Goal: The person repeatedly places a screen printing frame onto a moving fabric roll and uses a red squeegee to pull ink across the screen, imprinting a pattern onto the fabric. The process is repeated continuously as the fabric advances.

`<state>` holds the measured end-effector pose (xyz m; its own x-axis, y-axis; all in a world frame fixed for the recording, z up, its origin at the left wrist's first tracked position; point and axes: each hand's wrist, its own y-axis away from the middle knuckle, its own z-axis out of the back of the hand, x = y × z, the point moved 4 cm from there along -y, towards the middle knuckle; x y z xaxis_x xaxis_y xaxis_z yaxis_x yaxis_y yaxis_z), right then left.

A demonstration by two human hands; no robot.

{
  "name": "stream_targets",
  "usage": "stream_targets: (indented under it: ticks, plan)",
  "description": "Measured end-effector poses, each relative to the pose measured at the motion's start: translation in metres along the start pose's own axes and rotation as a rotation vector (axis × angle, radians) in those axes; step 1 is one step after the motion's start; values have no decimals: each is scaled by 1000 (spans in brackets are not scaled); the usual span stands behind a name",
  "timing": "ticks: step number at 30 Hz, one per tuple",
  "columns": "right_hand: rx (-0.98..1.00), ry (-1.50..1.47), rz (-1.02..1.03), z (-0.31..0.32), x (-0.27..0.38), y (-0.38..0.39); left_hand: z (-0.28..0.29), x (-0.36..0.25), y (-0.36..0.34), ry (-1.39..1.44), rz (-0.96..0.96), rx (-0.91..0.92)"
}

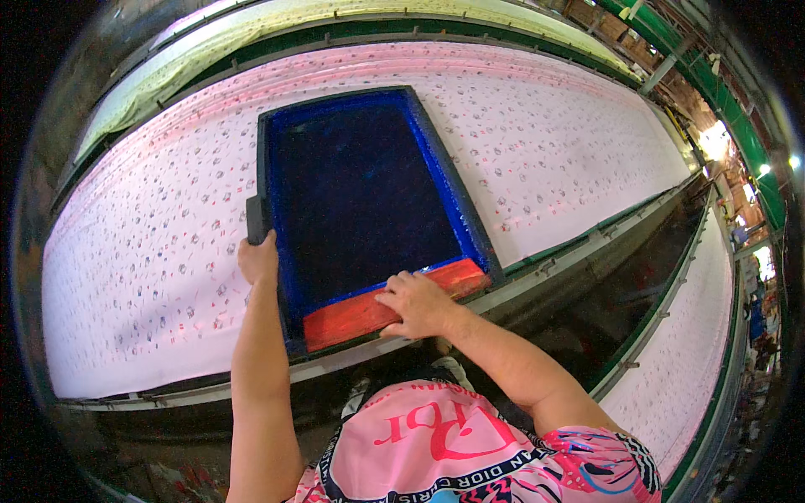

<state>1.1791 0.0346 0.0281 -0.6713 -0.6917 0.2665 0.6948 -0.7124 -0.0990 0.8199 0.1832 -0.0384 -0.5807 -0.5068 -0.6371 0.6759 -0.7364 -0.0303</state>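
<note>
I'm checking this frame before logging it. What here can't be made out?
- Head view: the left hand grips the frame edge; its fingertips are hidden behind it.
- Head view: the orange squeegee is partly covered by the right hand.
- Head view: the small motifs on the printed cloth are too small to identify.
- Head view: the far table bends away at the fisheye rim.

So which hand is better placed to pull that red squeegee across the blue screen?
Probably the right hand: it already rests on the red squeegee at the near end of the blue screen frame. The left hand grips the frame's left edge, steadying it.
</note>
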Motion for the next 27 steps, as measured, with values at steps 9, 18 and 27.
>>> stream_targets:
  ticks: [9, 18, 27]
  plan:
    - [-207, -405, -7, 30, -94, 43, -1, 0, -4, -8, -56, -42]
    - [-377, -372, -737, 49, -253, 72, -11, 27, -26, -68, -122, -68]
    - [-258, -314, -935, 16, -279, 60, -3, 9, -8, 162, -123, -24]
